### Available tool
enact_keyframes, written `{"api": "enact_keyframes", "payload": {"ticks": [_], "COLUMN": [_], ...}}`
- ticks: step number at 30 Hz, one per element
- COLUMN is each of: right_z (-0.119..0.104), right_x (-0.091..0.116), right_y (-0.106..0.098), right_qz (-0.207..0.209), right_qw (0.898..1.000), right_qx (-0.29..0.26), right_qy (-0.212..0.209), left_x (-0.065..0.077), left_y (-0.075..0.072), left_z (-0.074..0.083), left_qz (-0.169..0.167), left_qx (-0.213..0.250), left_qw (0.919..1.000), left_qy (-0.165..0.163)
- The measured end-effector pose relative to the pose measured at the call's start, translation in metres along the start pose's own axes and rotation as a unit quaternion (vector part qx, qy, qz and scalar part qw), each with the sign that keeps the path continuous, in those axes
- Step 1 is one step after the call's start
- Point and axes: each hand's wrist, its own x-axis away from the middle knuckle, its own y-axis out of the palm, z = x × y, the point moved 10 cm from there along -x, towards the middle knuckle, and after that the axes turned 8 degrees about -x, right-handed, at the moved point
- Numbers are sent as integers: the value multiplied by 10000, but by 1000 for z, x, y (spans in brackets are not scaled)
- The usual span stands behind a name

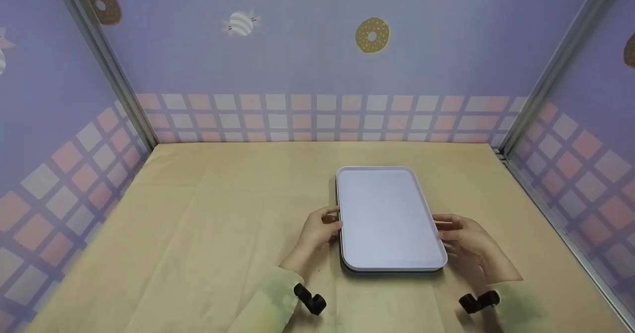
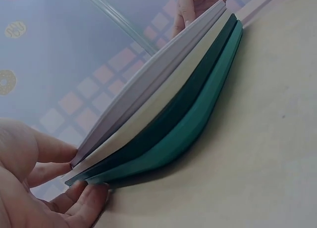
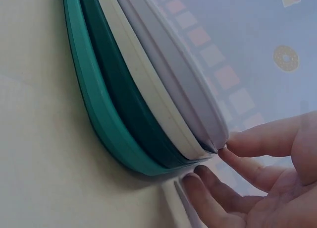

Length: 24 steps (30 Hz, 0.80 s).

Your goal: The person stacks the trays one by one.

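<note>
Between my two hands lies a stack of rectangular trays, topped by a pale lavender-white tray (image 1: pixel 389 214) with a raised rim. Below it, the wrist views show a cream tray (image 3: pixel 153 96), a dark green tray (image 3: pixel 129 109) and a brighter green tray (image 3: pixel 105 116) at the bottom. My left hand (image 1: pixel 317 231) holds the stack's left edge, thumb at the upper rims and fingers low by the green ones. On the right edge, my right hand (image 1: pixel 467 237) grips with fingertips against the top tray's rim and other fingers lower down.
The stack sits right of centre on a table with a tan cloth (image 1: pixel 223 214). A purple patterned wall (image 1: pixel 297 65) rises behind, with side walls left and right. Metal posts (image 1: pixel 106 65) stand at the corners. Black wrist devices (image 1: pixel 310 299) are strapped over my light sleeves.
</note>
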Motion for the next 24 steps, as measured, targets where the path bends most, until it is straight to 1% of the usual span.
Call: {"api": "enact_keyframes", "payload": {"ticks": [4, 8, 12, 15, 20, 24], "right_z": [5, 8, 9, 8, 5, 5], "right_x": [-1, -1, -1, -1, -2, -2], "right_y": [0, 2, 3, 3, 1, 1], "right_qz": [-30, -110, -149, -140, 11, 27], "right_qw": [9999, 9994, 9986, 9985, 9997, 9999], "right_qx": [-51, -307, -492, -510, -252, -106], "right_qy": [126, 144, 131, 105, 8, -24], "left_x": [2, 4, 4, 4, 4, 3], "left_y": [3, 4, 5, 5, 6, 6], "left_z": [2, 5, 4, 3, 4, 4], "left_qz": [-127, -233, -216, -189, -212, -207], "left_qx": [-49, -36, -67, -52, 151, 151], "left_qw": [9999, 9997, 9997, 9998, 9996, 9996], "left_qy": [0, 84, 77, 73, 107, 108]}}
